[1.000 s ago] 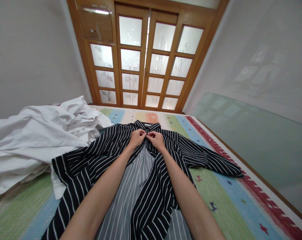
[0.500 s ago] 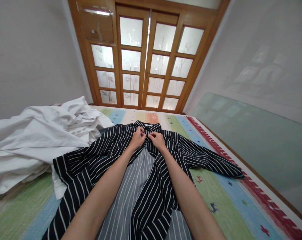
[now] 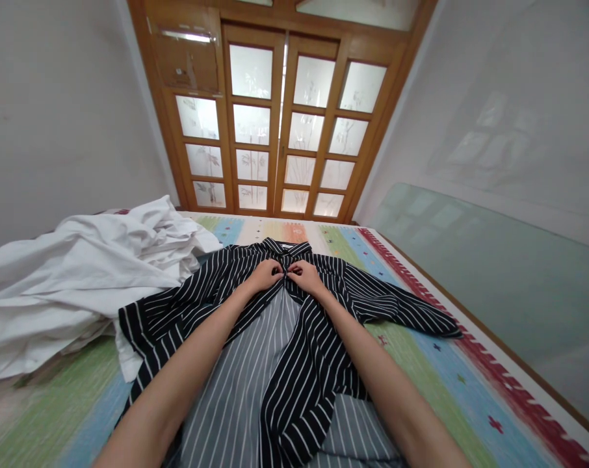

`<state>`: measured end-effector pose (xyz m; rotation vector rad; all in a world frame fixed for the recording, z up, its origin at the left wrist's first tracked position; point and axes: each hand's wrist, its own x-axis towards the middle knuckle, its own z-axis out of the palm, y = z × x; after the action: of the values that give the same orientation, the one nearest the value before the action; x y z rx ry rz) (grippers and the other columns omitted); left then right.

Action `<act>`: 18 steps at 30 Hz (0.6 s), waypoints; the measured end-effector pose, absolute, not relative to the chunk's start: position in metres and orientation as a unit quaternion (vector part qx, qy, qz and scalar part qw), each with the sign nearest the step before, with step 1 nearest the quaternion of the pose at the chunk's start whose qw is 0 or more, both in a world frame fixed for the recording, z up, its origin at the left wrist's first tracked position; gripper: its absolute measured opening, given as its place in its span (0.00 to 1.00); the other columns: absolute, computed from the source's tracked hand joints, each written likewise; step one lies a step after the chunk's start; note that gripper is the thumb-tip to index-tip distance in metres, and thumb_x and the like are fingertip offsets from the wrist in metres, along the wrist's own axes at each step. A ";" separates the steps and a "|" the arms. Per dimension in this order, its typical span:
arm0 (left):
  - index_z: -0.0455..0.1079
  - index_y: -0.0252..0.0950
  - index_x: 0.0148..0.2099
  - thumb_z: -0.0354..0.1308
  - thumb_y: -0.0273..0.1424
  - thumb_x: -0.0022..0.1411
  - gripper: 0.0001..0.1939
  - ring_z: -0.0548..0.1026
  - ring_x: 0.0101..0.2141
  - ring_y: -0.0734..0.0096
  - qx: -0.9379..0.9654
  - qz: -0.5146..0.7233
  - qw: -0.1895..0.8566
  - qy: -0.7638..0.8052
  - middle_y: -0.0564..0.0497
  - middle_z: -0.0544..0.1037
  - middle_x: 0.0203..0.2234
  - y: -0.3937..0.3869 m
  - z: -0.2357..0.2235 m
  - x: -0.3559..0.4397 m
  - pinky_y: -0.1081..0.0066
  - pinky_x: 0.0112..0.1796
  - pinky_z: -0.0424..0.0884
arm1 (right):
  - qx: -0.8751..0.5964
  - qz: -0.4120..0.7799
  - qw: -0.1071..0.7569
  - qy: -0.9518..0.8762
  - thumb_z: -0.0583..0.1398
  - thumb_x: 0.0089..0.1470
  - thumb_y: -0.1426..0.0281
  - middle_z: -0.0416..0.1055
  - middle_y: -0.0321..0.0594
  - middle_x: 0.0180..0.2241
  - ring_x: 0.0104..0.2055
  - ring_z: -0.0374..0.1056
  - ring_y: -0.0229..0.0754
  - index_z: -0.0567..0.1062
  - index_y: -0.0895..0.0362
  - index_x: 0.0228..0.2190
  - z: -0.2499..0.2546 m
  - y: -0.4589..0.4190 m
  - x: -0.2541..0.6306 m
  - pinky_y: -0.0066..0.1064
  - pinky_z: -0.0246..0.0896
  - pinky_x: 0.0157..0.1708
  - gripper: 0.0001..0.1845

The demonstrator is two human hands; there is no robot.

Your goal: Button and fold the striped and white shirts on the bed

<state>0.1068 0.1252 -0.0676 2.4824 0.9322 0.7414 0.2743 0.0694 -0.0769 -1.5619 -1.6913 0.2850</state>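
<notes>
Head view: black collared fabric shirt with white stripes [image 3: 301,354] is lying front-up on the multicoloured patterned cover [image 3: 421,367], lower front parting. Left grip [image 3: 265,275] and right grip [image 3: 306,278] are pinching its front edges just below the collar [image 3: 302,248], fingertips almost meeting. Crumpled white cloth [image 3: 87,279] is lying beside the left-hand sleeve [image 3: 165,313].

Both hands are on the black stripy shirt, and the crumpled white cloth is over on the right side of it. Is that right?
Not quite: in the head view, the crumpled white cloth is on the left side of the black stripy shirt. Both hands, left and right, are on the shirt.
</notes>
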 end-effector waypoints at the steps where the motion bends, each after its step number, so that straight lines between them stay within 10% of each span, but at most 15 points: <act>1: 0.74 0.35 0.32 0.61 0.26 0.55 0.01 0.75 0.40 0.64 0.898 0.245 0.187 0.314 0.49 0.78 0.33 0.123 -0.064 0.102 0.66 0.47 0.67 | -0.611 0.103 0.390 -0.681 0.64 0.47 0.75 0.72 0.39 0.32 0.38 0.68 0.41 0.76 0.57 0.26 -0.074 0.064 0.275 0.32 0.63 0.40 0.02; 9: 0.75 0.34 0.39 0.55 0.31 0.62 0.09 0.72 0.43 0.59 0.946 0.151 0.093 0.271 0.43 0.75 0.39 0.088 -0.044 0.061 0.63 0.47 0.66 | -0.588 0.085 0.169 -0.787 0.66 0.46 0.52 0.68 0.39 0.31 0.32 0.63 0.40 0.72 0.57 0.29 -0.042 0.000 0.273 0.30 0.56 0.33 0.21; 18: 0.67 0.35 0.47 0.58 0.43 0.58 0.20 0.74 0.43 0.56 0.926 0.093 0.100 0.353 0.43 0.76 0.43 0.033 -0.029 -0.004 0.64 0.43 0.67 | -0.577 0.186 0.211 -0.767 0.57 0.49 0.77 0.69 0.36 0.30 0.34 0.64 0.39 0.68 0.57 0.27 -0.018 -0.043 0.281 0.29 0.57 0.36 0.04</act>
<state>-0.0040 0.0335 -0.0295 2.7366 1.0440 0.2740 0.2812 -0.0428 -0.0176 -1.6023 -2.1302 0.5181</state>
